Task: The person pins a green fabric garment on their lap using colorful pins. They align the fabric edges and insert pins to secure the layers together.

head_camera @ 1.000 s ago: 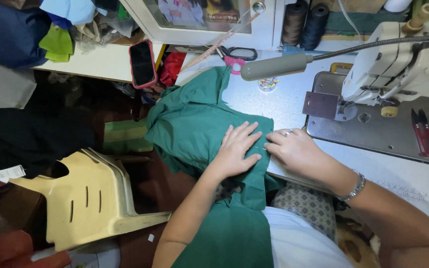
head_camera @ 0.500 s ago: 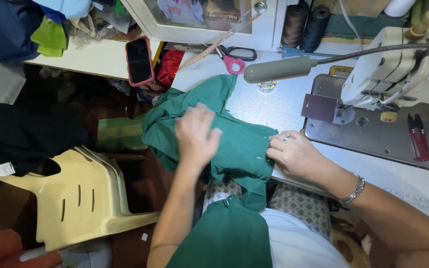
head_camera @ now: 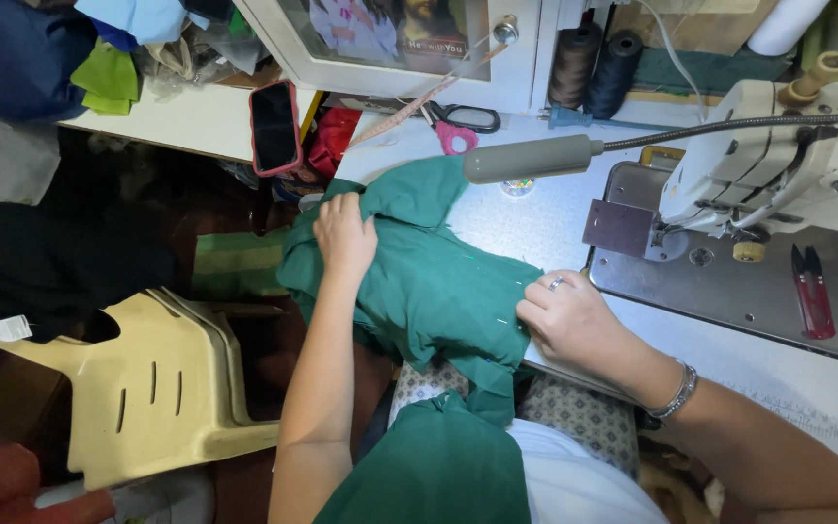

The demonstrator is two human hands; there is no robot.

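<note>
The left hand point(head_camera: 344, 236) is closed on the far left part of a green cloth point(head_camera: 429, 281), fingers curled into the fabric near the table's edge; the right hand point(head_camera: 563, 318) presses down on the cloth's right edge, fingers bent and pinching the fabric, a ring on one finger and a silver bracelet point(head_camera: 676, 391) at the wrist; the cloth lies bunched across the left end of the white sewing table point(head_camera: 535, 223) and hangs off its near edge toward the person's lap. A white sewing machine point(head_camera: 778, 165) stands to the right, well apart from the hands, with a grey lamp point(head_camera: 531, 158) on a flexible arm reaching over the table; red thread snips point(head_camera: 812, 303) lie on the machine bed; pink-handled scissors point(head_camera: 458, 126) and a phone in a red case point(head_camera: 274, 127) lie beyond the cloth; two thread cones point(head_camera: 594, 63) stand at the back; a cream plastic chair point(head_camera: 147, 388) sits on the left, below the table.
</note>
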